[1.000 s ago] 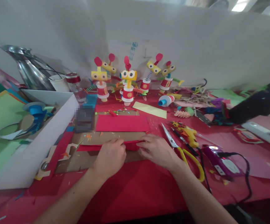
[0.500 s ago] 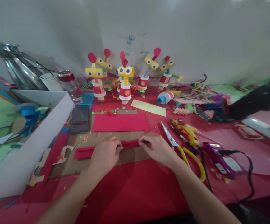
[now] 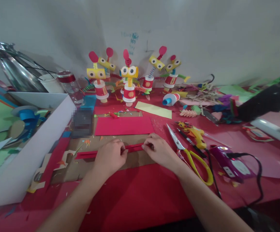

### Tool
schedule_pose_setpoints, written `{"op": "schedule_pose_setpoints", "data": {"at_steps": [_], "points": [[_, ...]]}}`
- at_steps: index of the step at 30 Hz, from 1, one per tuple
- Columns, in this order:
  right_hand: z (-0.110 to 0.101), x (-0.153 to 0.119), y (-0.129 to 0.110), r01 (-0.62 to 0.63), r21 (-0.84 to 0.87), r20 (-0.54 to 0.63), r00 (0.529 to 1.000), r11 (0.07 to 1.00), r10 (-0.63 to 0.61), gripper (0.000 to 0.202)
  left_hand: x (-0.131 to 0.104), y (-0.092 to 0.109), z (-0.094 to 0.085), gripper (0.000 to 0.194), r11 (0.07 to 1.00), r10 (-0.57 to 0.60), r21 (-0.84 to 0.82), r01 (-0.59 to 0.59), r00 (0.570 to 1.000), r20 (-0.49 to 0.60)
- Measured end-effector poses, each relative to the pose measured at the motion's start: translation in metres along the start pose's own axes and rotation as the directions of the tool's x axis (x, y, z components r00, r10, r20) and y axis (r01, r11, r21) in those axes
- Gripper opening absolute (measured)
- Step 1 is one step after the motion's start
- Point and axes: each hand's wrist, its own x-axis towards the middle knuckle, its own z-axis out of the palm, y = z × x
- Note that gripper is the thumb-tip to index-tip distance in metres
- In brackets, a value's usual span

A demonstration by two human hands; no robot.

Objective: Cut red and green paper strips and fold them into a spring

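Observation:
A narrow strip of red paper, folded along its length, lies across a brown cardboard sheet. My left hand is closed on the strip near its middle, thumb and fingers pinching it. Toward the strip's right end, my right hand pinches it between thumb and forefinger and covers that end. Just beyond both hands rests a flat red paper rectangle. Scissors with yellow handles lie open to the right of my right hand.
Several paper-cup figures stand at the back near the wall. A white box with paper scraps is at the left. On the right are a yellow glue gun, a purple device with a black cable, and paper scraps.
The strip's visible left part looks narrower, its fold lying flatter. Both hands keep their pinch on the strip and have shifted only slightly. The whole view has tilted a little.

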Motion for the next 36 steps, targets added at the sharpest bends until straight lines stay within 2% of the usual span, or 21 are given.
{"op": "schedule_pose_setpoints", "data": {"at_steps": [11, 14, 16, 17, 19, 21, 23, 25, 31, 36], "points": [[-0.001, 0.002, 0.0, -0.048, 0.023, -0.016, 0.999, 0.999, 0.049, 0.014, 0.001, 0.001, -0.001, 0.016, 0.997, -0.071, 0.002, 0.071, 0.997, 0.019], [-0.001, 0.001, 0.001, -0.071, 0.015, -0.045, 0.996, 0.997, 0.071, 0.009, 0.001, -0.001, -0.002, 0.015, 0.997, -0.07, -0.017, 0.071, 0.997, 0.031], [-0.001, -0.001, -0.002, -0.016, -0.036, -0.095, 0.995, 0.999, 0.012, 0.016, 0.002, -0.002, -0.003, 0.013, 0.997, -0.066, -0.043, 0.068, 0.997, 0.035], [-0.001, -0.003, -0.004, 0.053, -0.08, -0.099, 0.993, 0.995, -0.06, 0.021, 0.002, -0.003, -0.004, 0.013, 0.996, -0.069, -0.054, 0.071, 0.997, 0.037], [0.002, -0.008, -0.01, 0.214, -0.184, -0.036, 0.974, 0.959, -0.224, 0.034, 0.002, -0.002, -0.004, 0.012, 0.994, -0.083, -0.064, 0.085, 0.996, 0.04], [0.008, -0.016, -0.018, 0.315, -0.291, 0.083, 0.949, 0.903, -0.304, 0.041, 0.001, -0.001, -0.004, 0.012, 0.993, -0.101, -0.061, 0.103, 0.994, 0.041], [0.015, -0.024, -0.026, 0.335, -0.402, 0.164, 0.942, 0.852, -0.292, 0.043, 0.0, 0.001, -0.004, 0.012, 0.99, -0.122, -0.062, 0.124, 0.992, 0.039], [0.018, -0.032, -0.03, 0.333, -0.471, 0.187, 0.943, 0.817, -0.277, 0.044, -0.002, 0.001, -0.004, 0.013, 0.987, -0.143, -0.064, 0.146, 0.989, 0.039], [0.012, -0.043, -0.023, 0.324, -0.423, 0.14, 0.946, 0.846, -0.292, 0.053, -0.007, -0.004, -0.007, 0.017, 0.983, -0.174, -0.047, 0.176, 0.984, 0.044], [0.012, -0.042, -0.016, 0.351, -0.401, 0.205, 0.935, 0.846, -0.29, 0.058, -0.009, -0.006, -0.008, 0.017, 0.981, -0.195, -0.017, 0.195, 0.981, 0.014]]}}
